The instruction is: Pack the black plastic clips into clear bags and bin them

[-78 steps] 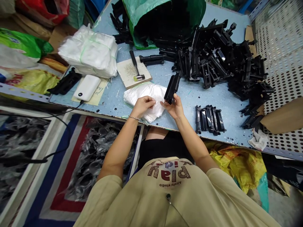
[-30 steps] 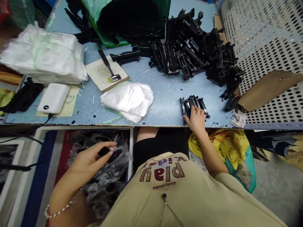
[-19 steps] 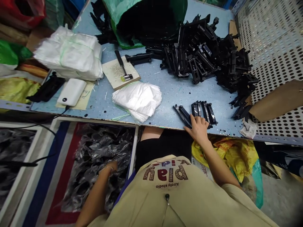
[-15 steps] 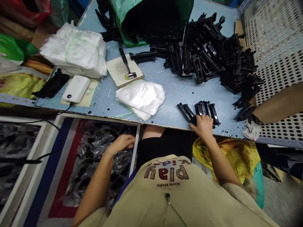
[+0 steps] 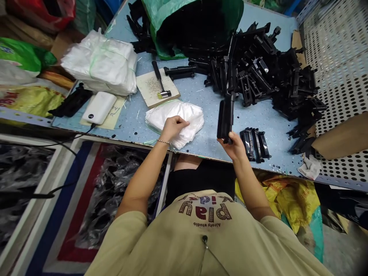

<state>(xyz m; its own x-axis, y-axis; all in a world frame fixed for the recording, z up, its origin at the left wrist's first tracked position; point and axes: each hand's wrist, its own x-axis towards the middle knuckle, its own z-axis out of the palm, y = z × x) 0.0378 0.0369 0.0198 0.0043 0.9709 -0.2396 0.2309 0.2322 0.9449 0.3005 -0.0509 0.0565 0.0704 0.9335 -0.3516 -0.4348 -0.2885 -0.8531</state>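
On the bench point(image 5: 258, 115), the bags point(image 5: 193, 114) lie under the left hand point(image 5: 171, 129); whether it pinches one, I cannot tell. Right of them, the right hand point(image 5: 237, 147) grasps a black part point(image 5: 225, 119) by its near end, long axis pointing forward.

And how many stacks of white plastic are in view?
2: a larger tied stack behind the white device, and a smaller stack at the left hand. Others may be hidden.
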